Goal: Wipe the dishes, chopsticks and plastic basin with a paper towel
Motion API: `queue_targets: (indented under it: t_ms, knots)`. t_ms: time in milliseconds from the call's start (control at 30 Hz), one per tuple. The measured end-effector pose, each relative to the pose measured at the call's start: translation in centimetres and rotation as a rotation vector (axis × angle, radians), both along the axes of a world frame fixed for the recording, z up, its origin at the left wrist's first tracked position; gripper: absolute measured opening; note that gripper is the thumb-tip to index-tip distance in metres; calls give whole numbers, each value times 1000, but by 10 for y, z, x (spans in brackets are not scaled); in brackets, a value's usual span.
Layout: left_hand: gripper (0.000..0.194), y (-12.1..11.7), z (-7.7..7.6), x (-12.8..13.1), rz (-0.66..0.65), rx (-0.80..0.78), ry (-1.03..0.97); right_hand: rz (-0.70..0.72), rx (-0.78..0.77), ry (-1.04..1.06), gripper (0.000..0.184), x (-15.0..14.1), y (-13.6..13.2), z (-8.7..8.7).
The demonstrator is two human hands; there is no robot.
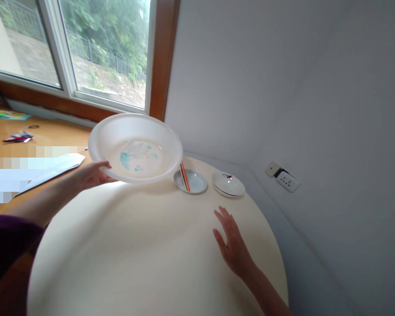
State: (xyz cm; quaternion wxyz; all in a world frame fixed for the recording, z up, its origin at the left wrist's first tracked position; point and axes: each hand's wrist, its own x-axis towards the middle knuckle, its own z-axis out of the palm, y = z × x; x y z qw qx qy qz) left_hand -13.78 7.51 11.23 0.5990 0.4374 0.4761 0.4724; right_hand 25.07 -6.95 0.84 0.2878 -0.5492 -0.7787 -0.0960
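Note:
My left hand (94, 174) grips the near-left rim of a large translucent white plastic basin (135, 148), holding it tilted just above the far side of a round cream table (118, 254). The basin has a faint blue-green print on its bottom. My right hand (232, 243) rests flat on the table's right part, fingers stretched and apart, holding nothing. Beyond it lie a small pale blue plate (193, 181) with chopsticks (184, 175) across it, and a white dish (228, 183) to its right.
A white wall with a socket (285, 177) runs close along the table's right and far side. A window (72, 48) is at the back left above a wooden ledge (26, 145) with papers and small items.

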Motion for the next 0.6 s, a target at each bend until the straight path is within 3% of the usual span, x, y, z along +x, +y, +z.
queue_targets:
  t_ms: [133,267,333,433,533,600]
  knots:
    - [54,-5,14,9,-6,27,101,99,400,96,30,-20,3,54]
    - [62,-18,20,28,-189,24,101,258,462,1,20,-50,12,108]
    - [65,-27,20,39,-252,15,66,232,335,-53,18,-62,26,124]
    - [64,-39,17,55,-322,-21,79,109,-36,-182,21,-73,52,134]
    - [67,-49,13,69,-393,-42,113,23,-426,-366,25,-76,73,128]
    - [72,-55,12,76,-428,-64,106,35,-604,-474,25,-77,80,118]
